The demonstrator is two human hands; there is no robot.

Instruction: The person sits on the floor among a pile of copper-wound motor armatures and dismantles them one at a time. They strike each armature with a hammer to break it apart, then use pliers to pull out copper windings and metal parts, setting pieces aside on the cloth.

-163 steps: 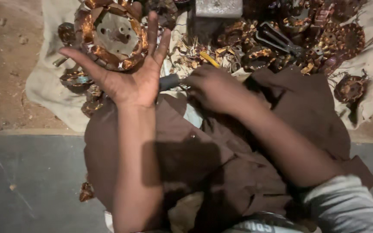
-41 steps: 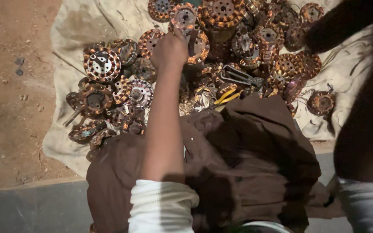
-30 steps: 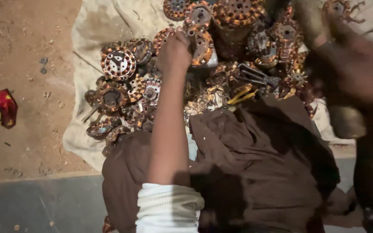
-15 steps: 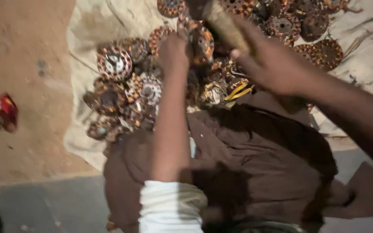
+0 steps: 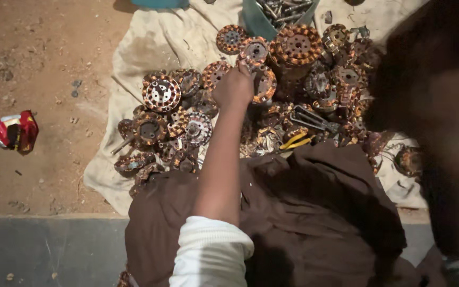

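Note:
My left hand (image 5: 234,87) reaches forward over my brown garment (image 5: 314,212) into a heap of copper-wound motor stators (image 5: 298,48). Its fingers are closed on the rim of one round stator (image 5: 264,82) in the middle of the heap. My right arm (image 5: 436,117) is raised close to the camera at the right, dark and blurred. Its hand cannot be made out, nor anything it holds. More stators (image 5: 160,93) lie to the left of my left hand.
The heap rests on a dirty white cloth (image 5: 150,42) spread over bare earth. Yellow-handled pliers (image 5: 296,142) and dark pliers (image 5: 312,119) lie near my lap. A teal tub of bolts (image 5: 277,13) stands at the back. A red wrapper (image 5: 16,130) lies left; a grey step (image 5: 38,250) runs below.
My right arm, which held a stick-like handle over the heap half a second ago, has swung up and right, close to the camera. My left hand stays on the same stator.

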